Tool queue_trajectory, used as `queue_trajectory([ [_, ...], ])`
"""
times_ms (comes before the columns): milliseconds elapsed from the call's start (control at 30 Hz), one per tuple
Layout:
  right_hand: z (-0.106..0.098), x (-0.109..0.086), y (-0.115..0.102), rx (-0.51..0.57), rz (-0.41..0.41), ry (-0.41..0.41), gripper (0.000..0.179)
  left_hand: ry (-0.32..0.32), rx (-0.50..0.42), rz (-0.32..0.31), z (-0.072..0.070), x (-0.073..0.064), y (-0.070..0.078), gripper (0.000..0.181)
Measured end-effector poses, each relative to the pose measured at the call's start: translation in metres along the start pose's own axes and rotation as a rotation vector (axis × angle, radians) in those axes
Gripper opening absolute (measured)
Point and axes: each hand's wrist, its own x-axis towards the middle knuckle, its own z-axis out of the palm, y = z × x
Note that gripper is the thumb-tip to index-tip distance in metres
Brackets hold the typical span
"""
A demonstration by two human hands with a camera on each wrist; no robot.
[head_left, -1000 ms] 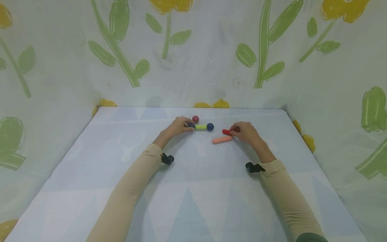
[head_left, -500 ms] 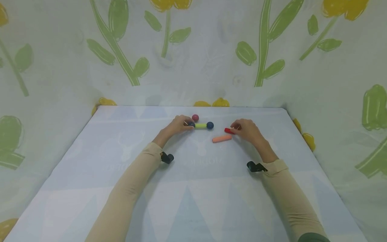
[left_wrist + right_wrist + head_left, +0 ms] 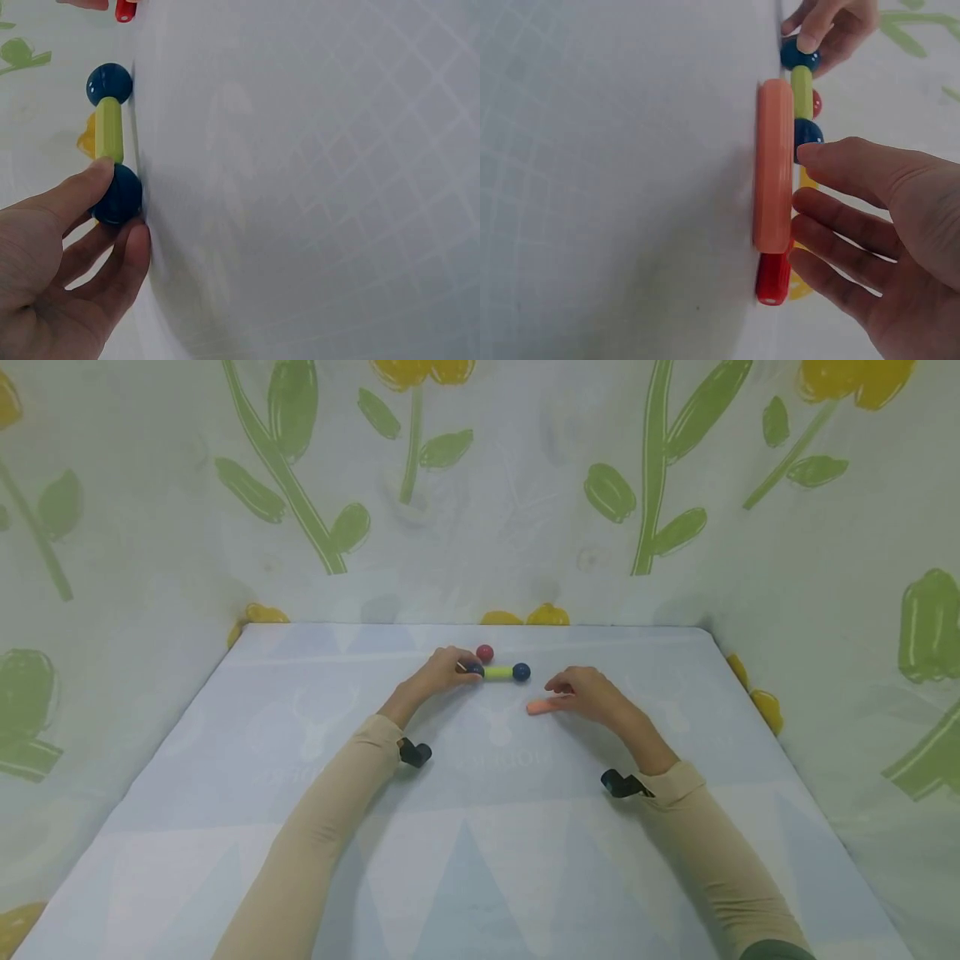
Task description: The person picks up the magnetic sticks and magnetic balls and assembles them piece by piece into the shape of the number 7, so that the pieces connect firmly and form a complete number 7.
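Observation:
My left hand [image 3: 441,670] pinches a dark blue ball [image 3: 118,196] between thumb and fingers. That ball sits at one end of a yellow-green rod [image 3: 109,129], and a second dark blue ball [image 3: 521,672] is at the rod's other end. My right hand [image 3: 592,695] is beside a salmon-orange rod [image 3: 774,165], fingers apart and relaxed, holding nothing; whether a fingertip touches the rod I cannot tell. A shorter red rod [image 3: 772,279] lies behind the orange one and is hidden by the right hand in the head view.
A crimson ball [image 3: 485,653] lies just behind the yellow-green rod, close to my left fingers. The pale patterned table [image 3: 480,877] meets a wall [image 3: 510,527] printed with flowers at its far edge. Dark wrist cameras [image 3: 624,783] stick out inward from both sleeves.
My right hand has let go of the red rod, after shifting it slightly right, and has moved left over the orange rod. The left hand stays on its blue ball.

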Motion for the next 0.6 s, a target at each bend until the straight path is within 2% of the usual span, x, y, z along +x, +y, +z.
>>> queue_trajectory([
  [133,0.006,0.001,-0.003,-0.017,-0.003,-0.004,0.038,-0.002,-0.006,-0.012,0.000,-0.002,0.001,0.037],
  [367,0.011,0.004,-0.004,-0.054,-0.021,-0.026,0.030,-0.006,-0.006,-0.010,-0.001,-0.001,0.001,0.037],
  [600,0.014,0.007,-0.006,-0.078,-0.027,-0.035,0.029,-0.007,-0.015,-0.009,-0.001,-0.001,0.000,0.038],
])
